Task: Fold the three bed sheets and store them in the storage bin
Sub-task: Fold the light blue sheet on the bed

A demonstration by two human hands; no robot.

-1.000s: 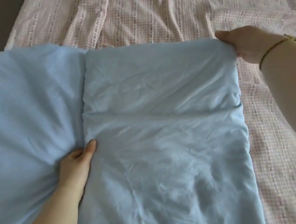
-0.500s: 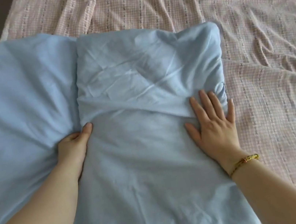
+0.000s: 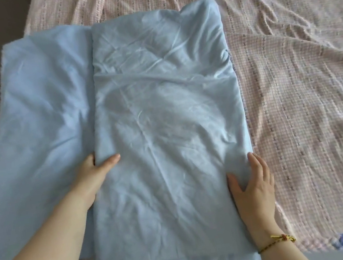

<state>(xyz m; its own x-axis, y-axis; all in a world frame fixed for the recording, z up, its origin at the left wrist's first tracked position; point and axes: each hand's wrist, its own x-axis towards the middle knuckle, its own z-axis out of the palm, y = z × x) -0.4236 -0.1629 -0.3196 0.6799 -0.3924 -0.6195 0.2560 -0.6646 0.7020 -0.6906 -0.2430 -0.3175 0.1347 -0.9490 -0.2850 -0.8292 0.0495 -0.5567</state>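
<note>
Pink checked bedcover [image 3: 293, 89] is lying under one blue sheet [image 3: 166, 130]; left hand [image 3: 96, 174] is pinching its fold, right hand [image 3: 253, 186] pressing flat.

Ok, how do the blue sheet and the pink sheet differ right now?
The blue sheet is plain; the pink sheet is checked. Blue is folded over in layers; pink lies spread out. Blue lies on top of pink. The left hand pinches blue, the right hand rests on it; neither holds pink. Both are wrinkled.

Soft, even light, fairly bright; faint shadows lie in the folds of the blue sheet [image 3: 164, 119]. The picture is slightly blurred, and its edges bend outward.
</note>
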